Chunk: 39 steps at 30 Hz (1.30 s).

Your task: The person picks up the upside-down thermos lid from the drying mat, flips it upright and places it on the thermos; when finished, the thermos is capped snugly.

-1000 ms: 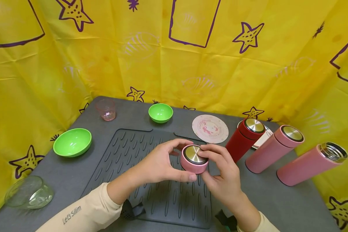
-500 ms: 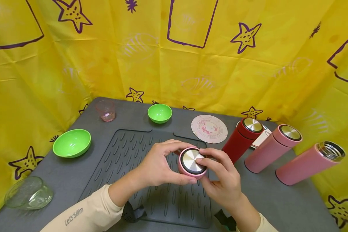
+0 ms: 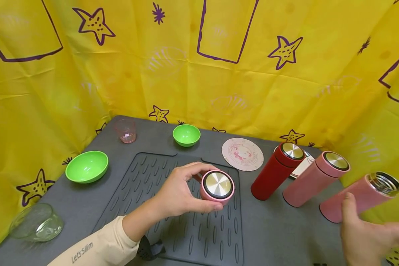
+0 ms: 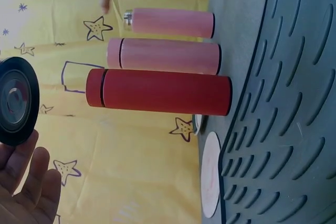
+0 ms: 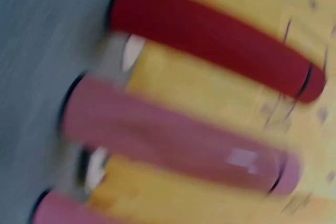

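My left hand (image 3: 183, 190) holds a pink flask lid (image 3: 218, 186) with a shiny steel top, above the ridged grey mat. In the left wrist view the lid (image 4: 17, 100) shows its dark underside, with fingers (image 4: 31, 182) at its rim. Out at the right, my right hand (image 3: 369, 236) is spread with nothing in it, beside the lidless pink flask (image 3: 354, 199), whose steel mouth is exposed. To the left of that flask stand a capped pink flask (image 3: 307, 184) and a capped red flask (image 3: 274, 171). The right wrist view is blurred.
The ridged mat (image 3: 153, 177) lies mid-table. Green bowls (image 3: 87, 168), a pink glass (image 3: 126, 131) and a clear glass bowl (image 3: 36, 225) stand left and back. A round pink mat (image 3: 242, 154) lies behind; a plate (image 3: 302, 166) sits behind the flasks. A black utensil (image 3: 149, 249) lies in front.
My right hand has let go of the lid and moved right to beside the lidless pink flask. My left hand keeps its grip on the lid, nearly in place.
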Each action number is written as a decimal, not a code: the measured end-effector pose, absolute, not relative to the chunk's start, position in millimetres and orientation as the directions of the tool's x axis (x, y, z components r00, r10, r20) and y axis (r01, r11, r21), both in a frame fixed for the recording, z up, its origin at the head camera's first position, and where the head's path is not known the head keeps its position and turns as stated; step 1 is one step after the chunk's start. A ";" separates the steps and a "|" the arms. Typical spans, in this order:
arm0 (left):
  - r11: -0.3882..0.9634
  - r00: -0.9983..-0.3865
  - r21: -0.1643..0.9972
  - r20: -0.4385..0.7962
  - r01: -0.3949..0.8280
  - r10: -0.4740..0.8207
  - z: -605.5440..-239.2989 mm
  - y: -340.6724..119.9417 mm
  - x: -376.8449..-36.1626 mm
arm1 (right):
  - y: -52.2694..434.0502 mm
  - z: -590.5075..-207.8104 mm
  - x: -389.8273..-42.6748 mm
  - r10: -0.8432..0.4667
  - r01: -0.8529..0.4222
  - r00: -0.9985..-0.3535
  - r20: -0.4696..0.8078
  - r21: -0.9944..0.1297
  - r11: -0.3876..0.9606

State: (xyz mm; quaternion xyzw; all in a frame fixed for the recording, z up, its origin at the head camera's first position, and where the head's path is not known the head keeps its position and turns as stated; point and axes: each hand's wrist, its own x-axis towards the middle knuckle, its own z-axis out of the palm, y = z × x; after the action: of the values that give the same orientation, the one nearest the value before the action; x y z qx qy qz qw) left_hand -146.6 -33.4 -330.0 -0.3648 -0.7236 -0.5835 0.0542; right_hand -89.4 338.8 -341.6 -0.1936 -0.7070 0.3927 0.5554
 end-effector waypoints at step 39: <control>0.147 -0.774 0.800 0.488 0.581 0.404 -336.0 -40.3 -149.1 | 421.4 -361.3 -75.0 0.667 -0.260 -0.581 0.468 -0.882 0.392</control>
State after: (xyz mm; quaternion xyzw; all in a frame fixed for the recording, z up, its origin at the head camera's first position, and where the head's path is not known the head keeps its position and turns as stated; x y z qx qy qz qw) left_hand -149.1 -40.3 -336.0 -0.3272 -0.7533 -0.5651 0.0783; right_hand -75.0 421.4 -361.3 -0.1428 -0.7120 0.5323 0.4351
